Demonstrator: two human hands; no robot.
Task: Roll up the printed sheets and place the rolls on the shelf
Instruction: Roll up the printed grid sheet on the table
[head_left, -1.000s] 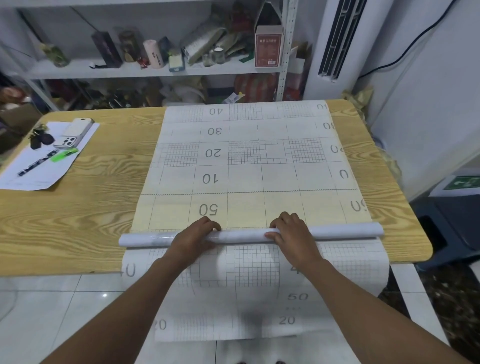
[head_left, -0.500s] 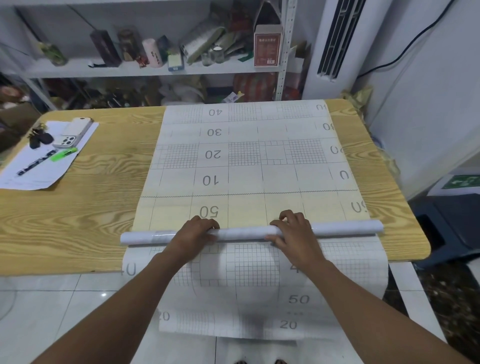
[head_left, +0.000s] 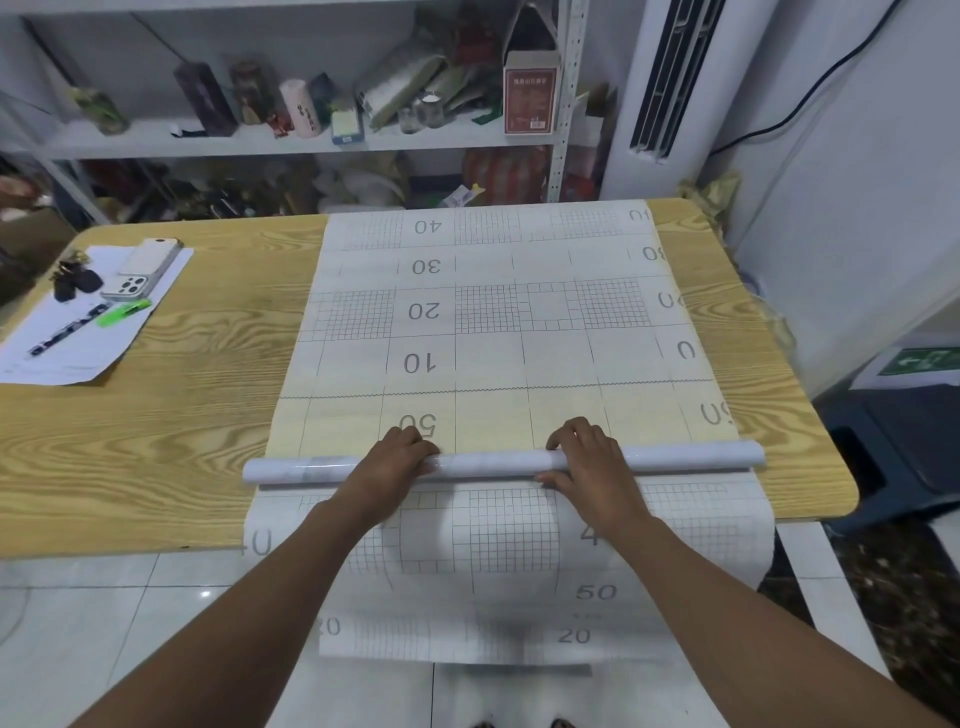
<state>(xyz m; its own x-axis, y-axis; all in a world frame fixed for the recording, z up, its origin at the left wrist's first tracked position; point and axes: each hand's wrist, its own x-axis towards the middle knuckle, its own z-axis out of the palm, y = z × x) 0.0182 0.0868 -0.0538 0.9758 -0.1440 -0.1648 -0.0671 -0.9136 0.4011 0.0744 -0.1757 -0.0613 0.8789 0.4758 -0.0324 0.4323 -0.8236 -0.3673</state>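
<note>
A long printed sheet (head_left: 488, 312) with grids and numbers lies flat across the wooden table (head_left: 156, 441). Its near part is wound into a white roll (head_left: 493, 461) lying crosswise close to the table's front edge. A loose part of the sheet (head_left: 498, 571) hangs from the roll over the edge toward the floor. My left hand (head_left: 397, 460) grips the roll left of its middle, fingers curled over the top. My right hand (head_left: 592, 460) grips it right of the middle, with the thumb on the near side. The white metal shelf (head_left: 234, 143) stands behind the table.
The shelf holds several boxes, bottles and bags. On the table's left lie white papers (head_left: 88, 332) with a phone (head_left: 143, 270), keys (head_left: 75, 278), a pen and a green marker (head_left: 124, 313). A standing air conditioner (head_left: 670, 88) is at the back right, and a dark bin (head_left: 904, 447) is to the right.
Hardly anything differs: both hands stay on the roll at the same spot near the front edge, and the fingers shift only slightly.
</note>
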